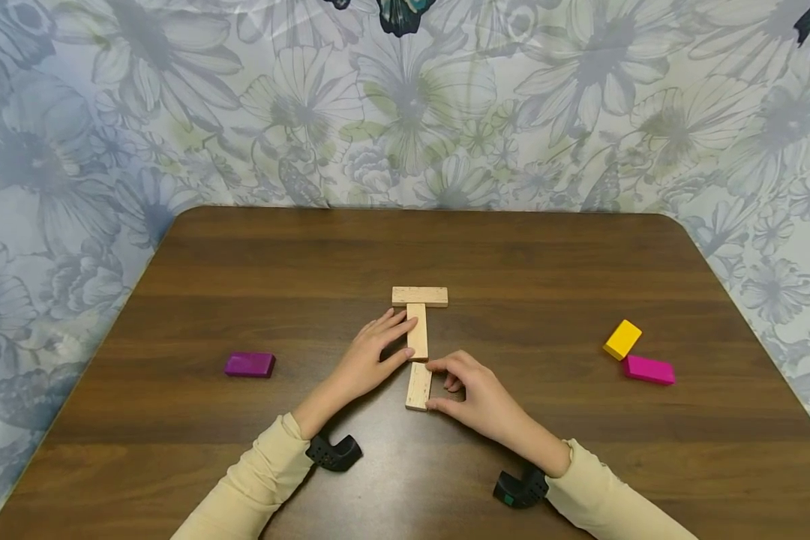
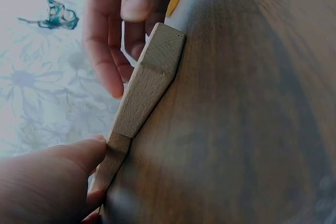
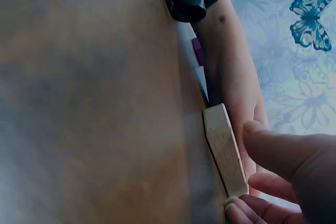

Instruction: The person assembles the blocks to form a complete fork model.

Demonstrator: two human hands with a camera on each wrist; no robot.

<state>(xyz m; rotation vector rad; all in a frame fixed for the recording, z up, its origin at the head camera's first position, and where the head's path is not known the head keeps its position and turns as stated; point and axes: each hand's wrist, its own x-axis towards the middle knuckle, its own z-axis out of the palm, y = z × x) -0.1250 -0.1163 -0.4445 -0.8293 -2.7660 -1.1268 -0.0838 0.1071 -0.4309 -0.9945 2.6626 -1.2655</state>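
Three plain wooden blocks lie in a T-like row in the head view. The far block [image 1: 420, 297] lies crosswise, and the middle block [image 1: 417, 334] runs lengthwise from it. My left hand [image 1: 367, 358] rests its fairly straight index finger and thumb on the left of the middle block. The near block [image 1: 418, 387] lies just below, slightly tilted. My right hand [image 1: 475, 394] holds it at its right side, index finger by the far end and thumb by the near end. In the right wrist view, the thumb [image 3: 257, 132] is beside a wooden block [image 3: 226, 145].
A purple block [image 1: 250, 365] lies to the left on the brown table [image 1: 142, 450]. At the right, a yellow block [image 1: 622, 340] touches a magenta block [image 1: 649, 370]. Each wrist wears a black camera. Flowered cloth or paper covers the wall behind.
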